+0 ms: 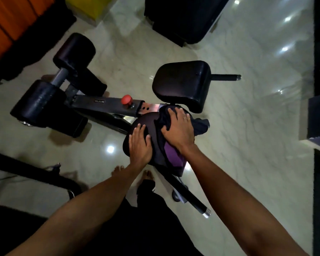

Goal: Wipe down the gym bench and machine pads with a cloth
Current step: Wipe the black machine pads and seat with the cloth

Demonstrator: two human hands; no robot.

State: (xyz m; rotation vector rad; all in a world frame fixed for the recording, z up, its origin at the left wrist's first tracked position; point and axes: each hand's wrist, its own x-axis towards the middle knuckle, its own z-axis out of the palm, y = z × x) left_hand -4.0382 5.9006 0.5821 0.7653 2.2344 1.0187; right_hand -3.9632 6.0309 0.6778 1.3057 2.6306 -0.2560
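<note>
A black rounded machine pad (145, 120) stands in the middle of the view. My left hand (139, 145) rests flat on its near left side, fingers straight. My right hand (178, 129) presses a dark cloth with a purple patch (171, 154) onto the pad's right side, fingers spread over the fabric. A second black pad (183, 84) of the same machine sits just beyond, to the right. Part of the cloth hangs off the right edge.
The machine's frame with a red knob (126, 99) runs left to two black roller pads (74, 50) (40, 101). A black handle bar (187, 197) juts toward me. More dark equipment (183, 17) stands behind on the shiny tiled floor. My bare feet (148, 175) are below.
</note>
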